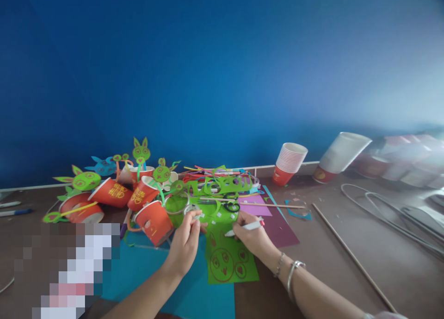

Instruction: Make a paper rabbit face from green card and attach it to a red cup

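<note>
My right hand (251, 235) grips a white marker (250, 225) with a red end, just above the green paper sheet (227, 269). A round face with eyes and a mouth, an ear shape and small circles are drawn on this sheet. My left hand (187, 240) is at the sheet's left side, its thumb and fingers drawn together next to a roll of clear tape (191, 211). Whatever those fingers hold, if anything, I cannot make out. Black-handled scissors (231, 203) lie beyond the hands among cut green scraps (222, 185).
Red paper cups (154, 222) with green animal cutouts (141, 150) crowd the left. A blue sheet (149, 268) lies under my left arm, purple paper (280, 226) to the right. Stacked cups (290, 159), a thin stick (350, 252) and a cable (388, 217) are farther right.
</note>
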Demonstrator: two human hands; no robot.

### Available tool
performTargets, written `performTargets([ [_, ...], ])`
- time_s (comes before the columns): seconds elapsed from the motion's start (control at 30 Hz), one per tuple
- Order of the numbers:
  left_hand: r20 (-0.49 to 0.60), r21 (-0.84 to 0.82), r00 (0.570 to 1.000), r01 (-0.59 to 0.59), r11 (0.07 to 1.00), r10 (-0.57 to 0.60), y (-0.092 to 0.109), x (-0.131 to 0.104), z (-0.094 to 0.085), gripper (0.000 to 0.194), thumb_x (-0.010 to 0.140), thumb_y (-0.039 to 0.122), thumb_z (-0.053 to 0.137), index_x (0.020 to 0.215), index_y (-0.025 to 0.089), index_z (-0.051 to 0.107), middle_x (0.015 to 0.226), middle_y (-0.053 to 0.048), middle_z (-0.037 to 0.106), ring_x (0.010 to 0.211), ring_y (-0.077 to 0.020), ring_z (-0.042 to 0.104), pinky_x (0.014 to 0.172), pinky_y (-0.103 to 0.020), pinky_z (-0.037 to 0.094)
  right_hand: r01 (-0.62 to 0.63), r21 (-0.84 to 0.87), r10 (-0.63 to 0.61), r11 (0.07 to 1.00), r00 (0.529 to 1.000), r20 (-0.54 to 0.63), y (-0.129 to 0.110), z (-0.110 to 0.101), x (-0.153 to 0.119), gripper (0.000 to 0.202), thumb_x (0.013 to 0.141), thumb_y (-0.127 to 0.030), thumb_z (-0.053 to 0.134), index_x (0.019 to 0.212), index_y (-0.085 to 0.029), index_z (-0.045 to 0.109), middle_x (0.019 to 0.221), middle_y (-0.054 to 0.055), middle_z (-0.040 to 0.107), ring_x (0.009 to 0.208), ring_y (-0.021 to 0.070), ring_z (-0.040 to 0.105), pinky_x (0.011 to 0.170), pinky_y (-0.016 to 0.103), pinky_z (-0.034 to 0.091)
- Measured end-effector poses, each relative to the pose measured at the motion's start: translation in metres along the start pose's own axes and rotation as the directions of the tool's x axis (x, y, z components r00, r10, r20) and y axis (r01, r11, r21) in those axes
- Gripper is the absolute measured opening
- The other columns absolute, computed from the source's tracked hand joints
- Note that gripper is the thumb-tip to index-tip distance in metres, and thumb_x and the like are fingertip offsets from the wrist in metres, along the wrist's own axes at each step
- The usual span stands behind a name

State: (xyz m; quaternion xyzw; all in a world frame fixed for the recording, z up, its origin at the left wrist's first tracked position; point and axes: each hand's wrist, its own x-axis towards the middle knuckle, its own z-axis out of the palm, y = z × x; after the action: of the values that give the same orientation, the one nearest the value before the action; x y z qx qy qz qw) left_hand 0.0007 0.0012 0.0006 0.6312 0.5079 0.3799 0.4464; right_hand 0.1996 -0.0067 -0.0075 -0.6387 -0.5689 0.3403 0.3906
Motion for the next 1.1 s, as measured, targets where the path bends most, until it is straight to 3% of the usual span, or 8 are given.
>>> performTargets([
  [0.83,-0.026,0.009,1.000,-0.012,1.000,0.012,0.0003,-0.0001,-0.0002,0.040,0.090,0.047,0.037,0.114,0.019,0.050,0.088,-0.009,0.068,0.091,-0.0244,0.064,0.083,-0.038,0.045,-0.086,0.156,0.075,0.984,0.994,0.078,0.0002,-0.0003,-0.0017,0.013,0.061,-0.017,0.047,0.052,-0.021,0.039,0.038,-0.006,0.048,0.036,0.0079,0.043,0.038,0.017,0.028],
  [1.1,-0.016,0.014,1.000,-0.007,1.000,0.007,0.0012,0.0009,-0.0003,0.041,0.089,0.048,0.036,0.114,0.018,0.049,0.089,-0.009,0.068,0.094,-0.0246,0.063,0.085,-0.038,0.044,-0.069,0.107,0.060,0.992,0.995,0.083,-0.0009,0.0003,-0.0023,0.015,0.063,-0.016,0.048,0.052,-0.021,0.039,0.038,-0.006,0.049,0.036,0.0078,0.041,0.037,0.017,0.027],
])
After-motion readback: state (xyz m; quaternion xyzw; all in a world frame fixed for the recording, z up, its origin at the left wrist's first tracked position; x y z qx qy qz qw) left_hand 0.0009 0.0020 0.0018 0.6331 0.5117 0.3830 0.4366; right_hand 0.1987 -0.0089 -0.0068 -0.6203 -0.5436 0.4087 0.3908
